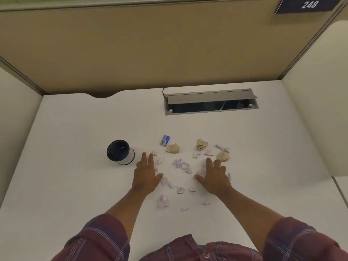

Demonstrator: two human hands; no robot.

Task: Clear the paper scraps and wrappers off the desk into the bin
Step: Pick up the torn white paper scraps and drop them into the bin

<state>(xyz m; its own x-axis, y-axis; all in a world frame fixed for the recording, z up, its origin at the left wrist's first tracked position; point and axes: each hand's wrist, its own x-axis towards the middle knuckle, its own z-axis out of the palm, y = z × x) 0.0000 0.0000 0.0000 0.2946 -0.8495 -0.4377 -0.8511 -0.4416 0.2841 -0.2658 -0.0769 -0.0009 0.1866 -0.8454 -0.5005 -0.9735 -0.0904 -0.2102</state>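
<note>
Several small white paper scraps [181, 163] lie scattered over the middle of the white desk [75, 129]. Three crumpled tan paper balls lie behind them: one [172, 148] in the middle, one [201, 144] further right, one [223, 156] at the far right. A small blue wrapper [165, 140] lies just left of the middle ball. A small round bin [120, 152], black inside with a white wall, stands to the left. My left hand [146, 175] lies flat and open among the left scraps, right of the bin. My right hand [214, 178] lies flat and open among the right scraps.
A grey cable hatch [211, 101] with its lid raised sits in the desk at the back. Beige partition walls close in the desk at the back and on both sides. A dark sign reading 248 [308, 5] hangs at the top right.
</note>
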